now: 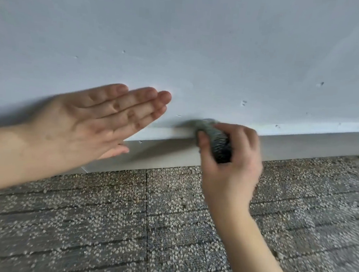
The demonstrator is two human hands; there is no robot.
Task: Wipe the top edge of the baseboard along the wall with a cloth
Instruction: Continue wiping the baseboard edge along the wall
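White painted baseboard, long axis left-right; right hand nearer, fingers gripping bunched grey ribbed cloth on top edge. Left hand flat, fingers open, beside pale wall.

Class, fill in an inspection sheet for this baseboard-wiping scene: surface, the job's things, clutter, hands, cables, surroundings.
Surface: pale baseboard, top edge against the wall.
Job's things: grey cloth, bunched, on the top edge.
Clutter: nothing seen.
Hands: right hand grips the cloth; left hand open, flat, near the wall.
Cables: nothing seen.
Surroundings: small chips in the wall; speckled carpet tiles.
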